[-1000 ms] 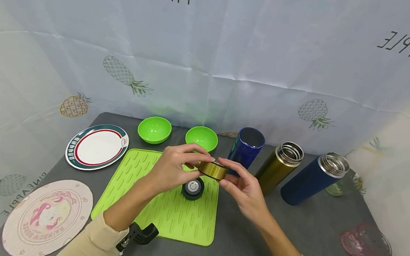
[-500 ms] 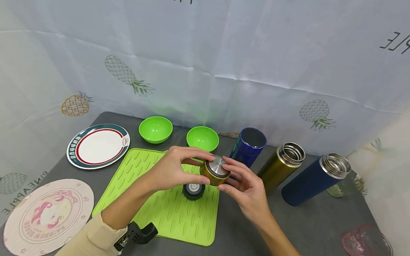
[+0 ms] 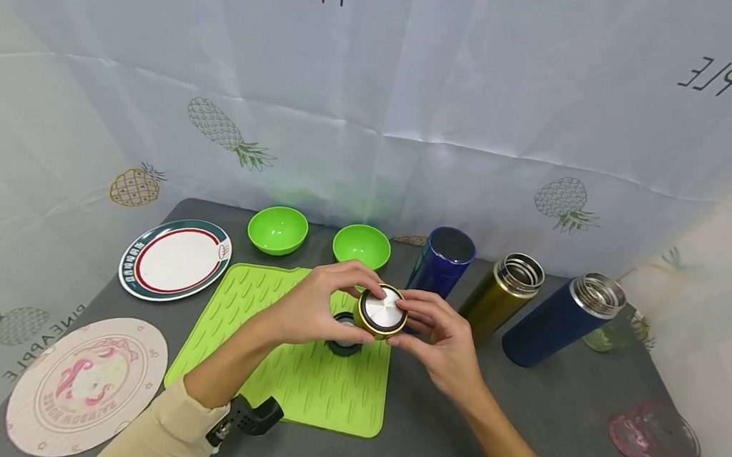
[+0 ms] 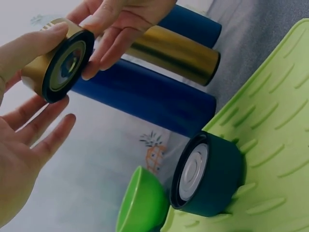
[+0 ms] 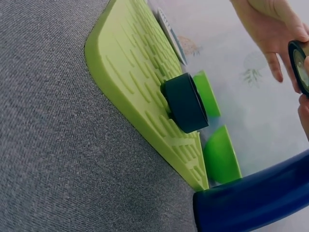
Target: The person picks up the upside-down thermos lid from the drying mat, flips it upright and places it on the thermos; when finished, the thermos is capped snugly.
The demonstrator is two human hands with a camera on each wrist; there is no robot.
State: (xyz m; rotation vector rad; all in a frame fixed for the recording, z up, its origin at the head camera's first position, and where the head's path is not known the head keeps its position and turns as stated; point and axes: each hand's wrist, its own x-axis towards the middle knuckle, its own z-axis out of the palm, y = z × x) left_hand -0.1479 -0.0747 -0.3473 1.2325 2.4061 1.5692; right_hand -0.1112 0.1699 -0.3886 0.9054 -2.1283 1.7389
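Between my two hands, above the green mat, is a gold bottle lid (image 3: 383, 310) with a silver disc on top. My left hand (image 3: 311, 307) pinches it from the left, thumb below and fingers above. From the other side, the thumb and fingers of my right hand (image 3: 441, 335) grip its rim. The left wrist view shows the underside of the gold lid (image 4: 60, 63), with a dark rim. Beneath the hands a dark lid (image 4: 215, 179) with a silver centre sits on the green drying mat (image 3: 327, 397); in the head view it is partly hidden.
Behind the mat stand two green bowls (image 3: 278, 230). To the right are a shiny blue tumbler (image 3: 434, 266), an uncapped gold flask (image 3: 496, 296) and an uncapped navy flask (image 3: 545, 329). A pink glass (image 3: 653, 434) is at far right. A plate (image 3: 176, 260) and a round pink mat (image 3: 85, 386) lie left.
Both hands have turned the gold lid: first seen edge-on, it now shows its silver top toward the head camera. The hands have shifted only slightly; the dark lid stays on the mat.
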